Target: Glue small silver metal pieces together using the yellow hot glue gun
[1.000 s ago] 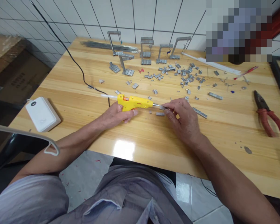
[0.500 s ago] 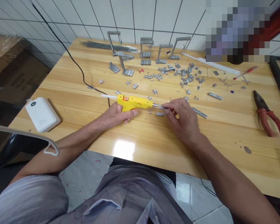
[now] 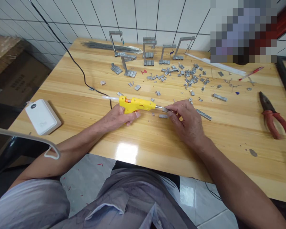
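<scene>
1. Yellow glue gun (image 3: 139, 105), held over the wooden table (image 3: 143, 143), its metal nozzle (image 3: 158, 107) directed to three o'clock. Clock directions are read from the gun's body, with twelve toward the tiled wall (image 3: 126, 12).
2. Left hand (image 3: 122, 115), at eight o'clock: fingers closed around the gun's grip, thumb lying forward beneath the body.
3. Clear glue stick (image 3: 111, 98), projecting from the gun's rear toward nine o'clock. A black cord (image 3: 79, 70) runs off between ten and eleven.
4. Right hand (image 3: 189, 120), between three and four o'clock: thumb and forefinger pinched together on a small grey metal piece (image 3: 165, 109). The nozzle tip lies at this piece; actual contact cannot be determined.
5. Second metal piece (image 3: 163, 116), at six o'clock from the nozzle tip; a longer metal strip (image 3: 205, 115) lies just beyond the right hand.
6. Scattered metal pieces (image 3: 190, 73), at two o'clock.
7. Upright metal frames (image 3: 149, 40), from eleven to one o'clock, with thin rods (image 3: 105, 46) at eleven.
8. Red-handled pliers (image 3: 269, 112), well apart at three o'clock; white box-shaped device (image 3: 41, 117), at nine.
</scene>
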`<state>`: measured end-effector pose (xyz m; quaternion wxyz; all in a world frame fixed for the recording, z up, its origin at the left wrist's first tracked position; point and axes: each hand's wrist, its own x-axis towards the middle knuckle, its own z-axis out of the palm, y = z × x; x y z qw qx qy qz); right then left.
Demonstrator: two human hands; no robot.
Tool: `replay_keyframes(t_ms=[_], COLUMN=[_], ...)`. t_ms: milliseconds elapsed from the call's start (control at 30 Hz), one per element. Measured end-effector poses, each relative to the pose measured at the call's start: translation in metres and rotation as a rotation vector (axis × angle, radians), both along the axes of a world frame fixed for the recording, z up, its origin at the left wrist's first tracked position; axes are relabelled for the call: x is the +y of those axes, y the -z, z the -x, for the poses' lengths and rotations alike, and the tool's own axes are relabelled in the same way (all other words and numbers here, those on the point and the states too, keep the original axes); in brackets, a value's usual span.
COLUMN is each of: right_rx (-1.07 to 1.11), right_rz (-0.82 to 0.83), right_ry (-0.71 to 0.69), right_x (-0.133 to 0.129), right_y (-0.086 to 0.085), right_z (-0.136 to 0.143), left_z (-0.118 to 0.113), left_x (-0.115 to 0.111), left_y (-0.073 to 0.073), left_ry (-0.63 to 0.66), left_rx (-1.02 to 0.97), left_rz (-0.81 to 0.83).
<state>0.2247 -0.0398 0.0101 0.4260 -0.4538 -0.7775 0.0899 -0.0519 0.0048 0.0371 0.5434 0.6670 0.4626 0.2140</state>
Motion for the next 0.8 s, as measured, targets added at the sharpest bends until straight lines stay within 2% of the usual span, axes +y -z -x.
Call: replay_keyframes(t_ms=[800], right_rx=[-0.022], right_rz=[-0.039], right_ry=[-0.005], right_x=[-0.0001], right_y=[0.0007], right_z=[-0.0006], left_z=[0.0008], left_x=[0.0000], left_y=[0.0005], left_ry=[-0.005], left_rx=[0.010], left_rz=[-0.005])
